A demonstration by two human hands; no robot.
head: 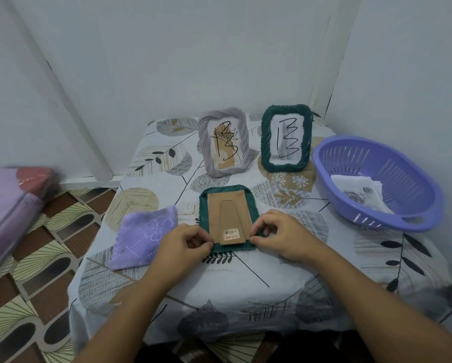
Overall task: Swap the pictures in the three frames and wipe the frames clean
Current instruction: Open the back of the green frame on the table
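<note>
A dark green frame (pixel 203 205) lies face down near the table's front, its brown cardboard back (pixel 226 213) with a folded stand and a barcode sticker facing up. My left hand (pixel 185 243) pinches the back's near left corner. My right hand (pixel 277 233) pinches its near right corner. A grey-lilac frame (pixel 202 142) stands at the back, holding a scribbled picture. To its right stands a second dark green frame (pixel 265 142) with a scribbled white picture. A folded purple cloth (pixel 143 237) lies left of the face-down frame.
A purple plastic colander basket (pixel 413 179) sits at the right with several loose pictures (pixel 356 191) inside. The table carries a leaf-patterned cloth (pixel 246 281) and stands in a wall corner. A purple bundle (pixel 12 205) lies at the left over patterned floor.
</note>
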